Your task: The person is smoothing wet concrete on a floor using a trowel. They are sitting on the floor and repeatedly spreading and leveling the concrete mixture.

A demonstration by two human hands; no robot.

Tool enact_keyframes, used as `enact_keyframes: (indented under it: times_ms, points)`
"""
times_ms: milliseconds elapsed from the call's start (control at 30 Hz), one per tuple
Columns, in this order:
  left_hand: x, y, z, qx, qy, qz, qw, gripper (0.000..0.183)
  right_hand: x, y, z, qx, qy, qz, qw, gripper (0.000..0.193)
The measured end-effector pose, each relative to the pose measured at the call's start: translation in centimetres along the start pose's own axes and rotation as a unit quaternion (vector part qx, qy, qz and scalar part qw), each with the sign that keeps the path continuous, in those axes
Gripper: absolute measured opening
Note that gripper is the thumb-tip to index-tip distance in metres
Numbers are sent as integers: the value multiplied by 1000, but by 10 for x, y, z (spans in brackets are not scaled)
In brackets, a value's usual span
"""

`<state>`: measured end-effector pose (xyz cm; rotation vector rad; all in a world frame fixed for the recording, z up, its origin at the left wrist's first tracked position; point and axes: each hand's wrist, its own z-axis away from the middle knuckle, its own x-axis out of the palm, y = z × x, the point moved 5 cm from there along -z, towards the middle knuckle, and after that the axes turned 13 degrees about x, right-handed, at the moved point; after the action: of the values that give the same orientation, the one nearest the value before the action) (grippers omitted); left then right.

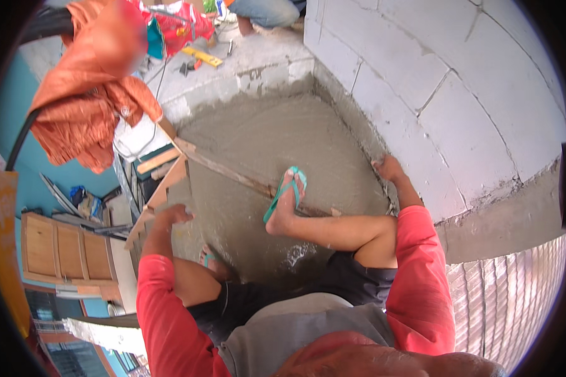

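Note:
My left hand (178,215) is slightly blurred beside the wooden form board (163,191), its loose fingers apart and seemingly holding nothing. My right hand (390,169) rests against the foot of the grey block wall (446,113), fingers partly spread and no tool visible in them. Between them lies a slab of wet grey concrete (264,132). A long wooden board (229,168) crosses it slantwise. My right foot, in a teal flip-flop (274,204), is raised at that board. Lower down, my left foot (215,262) wears a matching flip-flop.
An orange tarp (75,119) hangs at the left over stacked planks and bars. Upper centre, a yellow level (202,56) and hand tools lie on a raised concrete ledge (239,66). Another person's knee (267,11) shows behind. Corrugated metal sheeting (503,301) stands lower right.

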<state>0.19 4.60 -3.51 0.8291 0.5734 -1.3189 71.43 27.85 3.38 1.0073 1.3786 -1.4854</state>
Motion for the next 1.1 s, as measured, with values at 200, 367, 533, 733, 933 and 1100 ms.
enact_keyframes:
  times_ms: [200, 367, 533, 733, 933, 1100]
  points:
    - [-2, 2, -6, 8, 17, -7, 1000, 73, 21, 13, 3, -8, -17, -2, 1000, 69]
    - [4, 0, -3, 41, 31, -26, 998, 68, 38, -70, 43, -8, -349, -31, 936, 78]
    - [12, -11, -8, 29, 4, -27, 999, 73, 50, -80, 32, -62, -331, 33, 941, 80]
    - [-2, 9, -4, 15, -47, 12, 999, 70, 28, -40, 5, -59, -71, 29, 995, 73]
    - [-2, 8, 4, 11, -35, 5, 999, 69, 22, -22, 7, -23, -88, 66, 994, 70]
    - [-7, 21, -5, 22, -21, 11, 999, 69, 20, 4, 3, 0, -80, 49, 996, 74]
